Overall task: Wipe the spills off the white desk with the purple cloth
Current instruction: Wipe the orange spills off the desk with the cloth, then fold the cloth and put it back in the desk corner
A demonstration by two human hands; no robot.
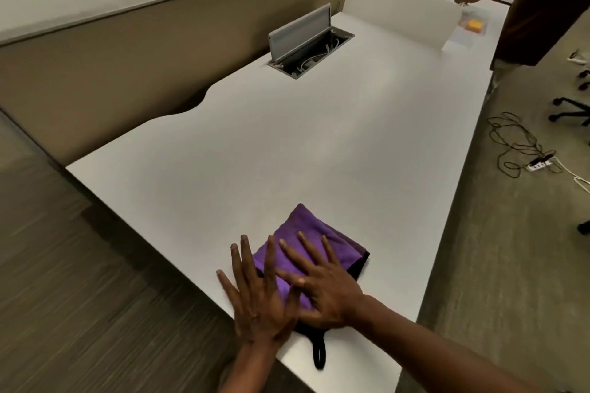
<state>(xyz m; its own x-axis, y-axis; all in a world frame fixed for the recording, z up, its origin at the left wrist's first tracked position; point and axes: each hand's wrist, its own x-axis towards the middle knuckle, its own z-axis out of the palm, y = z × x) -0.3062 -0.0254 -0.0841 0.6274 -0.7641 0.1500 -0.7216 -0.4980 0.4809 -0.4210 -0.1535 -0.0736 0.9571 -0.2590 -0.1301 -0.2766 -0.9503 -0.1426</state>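
Note:
A folded purple cloth [314, 233] with a black edge and a black loop lies near the front corner of the white desk [255, 153]. My right hand [322, 287] presses flat on the cloth with its fingers spread. My left hand [255, 293] lies flat beside it, fingers straight, partly on the cloth's left edge and partly on the bare desk. No spill shows plainly on the desk surface.
An open cable hatch [308, 46] with a raised grey lid sits in the desk's far middle. A white divider [399, 6] stands beyond it. Another person [539, 3] works at the far right. Cables and a power strip [539, 164] lie on the floor right.

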